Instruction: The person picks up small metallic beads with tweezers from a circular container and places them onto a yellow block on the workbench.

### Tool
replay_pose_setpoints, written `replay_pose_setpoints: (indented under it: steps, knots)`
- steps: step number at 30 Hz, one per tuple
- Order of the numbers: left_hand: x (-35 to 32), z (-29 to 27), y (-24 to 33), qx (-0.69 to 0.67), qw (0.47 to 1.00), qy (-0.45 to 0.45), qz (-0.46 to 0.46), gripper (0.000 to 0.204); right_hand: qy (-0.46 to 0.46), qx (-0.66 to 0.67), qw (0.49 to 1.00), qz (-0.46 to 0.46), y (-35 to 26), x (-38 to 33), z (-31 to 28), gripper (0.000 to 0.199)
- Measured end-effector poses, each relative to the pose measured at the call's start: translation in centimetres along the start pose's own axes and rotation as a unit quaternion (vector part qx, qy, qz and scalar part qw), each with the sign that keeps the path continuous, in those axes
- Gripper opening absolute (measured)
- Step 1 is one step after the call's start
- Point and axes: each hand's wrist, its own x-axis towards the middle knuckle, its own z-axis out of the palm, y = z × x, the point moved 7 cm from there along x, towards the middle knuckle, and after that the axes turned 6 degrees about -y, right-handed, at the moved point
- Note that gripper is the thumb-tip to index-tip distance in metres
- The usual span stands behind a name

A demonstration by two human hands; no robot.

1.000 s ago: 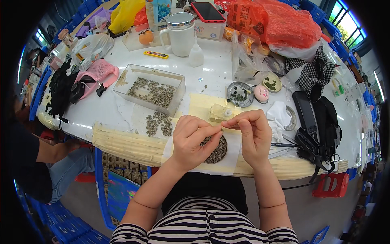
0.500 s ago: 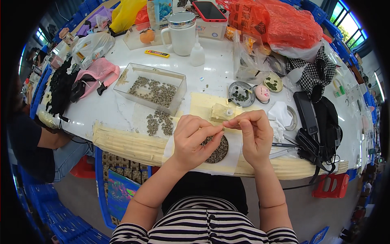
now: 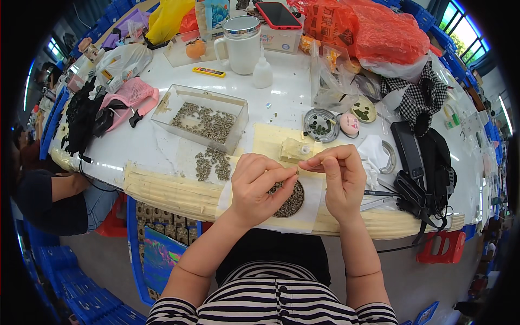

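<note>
Close above a round dish (image 3: 293, 201) of small grey-brown metal-looking pieces, my two hands meet at the fingertips. My left hand (image 3: 255, 188) has its thumb and index finger pinched together, on something too small to make out. Facing it, my right hand (image 3: 344, 181) is bent with its fingertips closed near the left ones; whatever they hold is hidden. Just beyond the fingertips stands a tape-covered block (image 3: 292, 150) with a small whitish piece on top. The dish rests on a white sheet (image 3: 310, 219) and is partly covered by my left hand.
A clear box (image 3: 242, 125) of similar pieces stands left, with a loose pile (image 3: 212, 164) before it. Beyond are a round tin (image 3: 322, 125) of dark bits, a white squeeze bottle (image 3: 262, 73) and a lidded mug (image 3: 242, 51). Tweezers (image 3: 379, 193) and black straps (image 3: 425, 197) lie right.
My right hand has shifted very slightly to the right and stays close to the left. My left hand holds its place. At the far left, a seated person has leaned or moved a little.
</note>
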Motion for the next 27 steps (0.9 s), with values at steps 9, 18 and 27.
replay_pose_setpoints:
  steps: [9, 18, 27]
  knots:
    - [0.0, 0.1, 0.0, -0.001, 1.000, -0.002, -0.006, 0.022, 0.106, -0.293, 0.947, -0.082, -1.1, 0.6, -1.9, 0.008]
    - [-0.1, -0.1, 0.0, 0.001, 1.000, -0.003, 0.001, 0.023, 0.067, -0.444, 0.884, -0.132, -1.8, 1.5, 0.0, 0.010]
    - [-0.1, -0.3, 0.3, 0.021, 0.999, 0.026, 0.013, 0.024, -0.070, -0.192, 0.979, -0.026, -0.2, 0.2, 1.2, 0.008]
